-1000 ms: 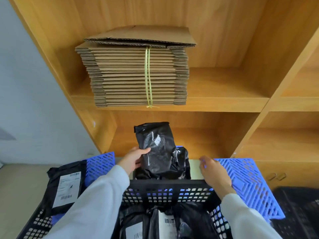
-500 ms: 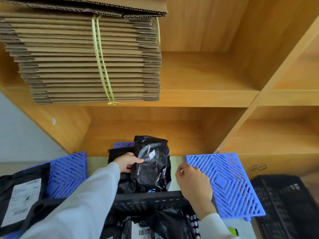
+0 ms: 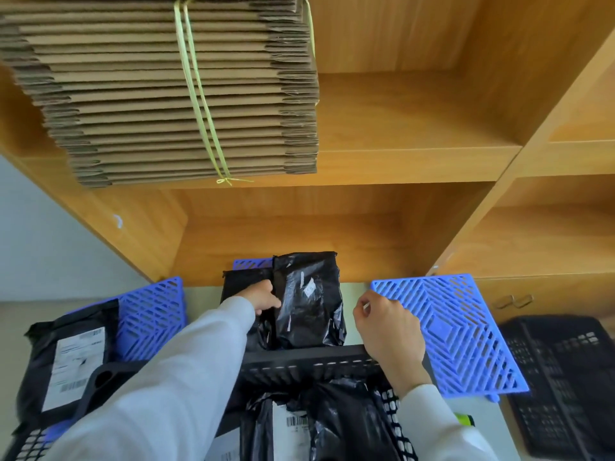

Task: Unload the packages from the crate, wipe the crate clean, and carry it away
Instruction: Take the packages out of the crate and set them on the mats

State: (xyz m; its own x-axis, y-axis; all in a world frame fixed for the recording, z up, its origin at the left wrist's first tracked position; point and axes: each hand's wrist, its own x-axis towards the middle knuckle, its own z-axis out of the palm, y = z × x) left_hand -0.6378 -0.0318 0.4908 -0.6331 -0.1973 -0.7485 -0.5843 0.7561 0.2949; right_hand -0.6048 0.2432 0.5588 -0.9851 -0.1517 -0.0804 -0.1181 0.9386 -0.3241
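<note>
A black mesh crate [image 3: 309, 366] sits close in front of me with several black plastic packages [image 3: 319, 424] inside, some with white barcode labels. Beyond its far rim a black package [image 3: 309, 304] stands upright against another black package [image 3: 241, 284] in the low shelf opening. My left hand [image 3: 263, 296] holds the upright package at its left edge. My right hand [image 3: 387, 331] hovers over the crate's far right corner, fingers loosely curled, holding nothing.
Blue lattice panels lie at right [image 3: 446, 331] and left [image 3: 149, 317]. A labelled black package [image 3: 70, 357] rests at left. A second black crate [image 3: 562, 377] stands at right. A tied stack of flat cardboard [image 3: 179, 91] fills the wooden shelf [image 3: 409, 161] above.
My view moved closer to the shelf. The upright package has come down from raised to standing behind the crate rim, my left hand still on it. My right hand drew in toward it.
</note>
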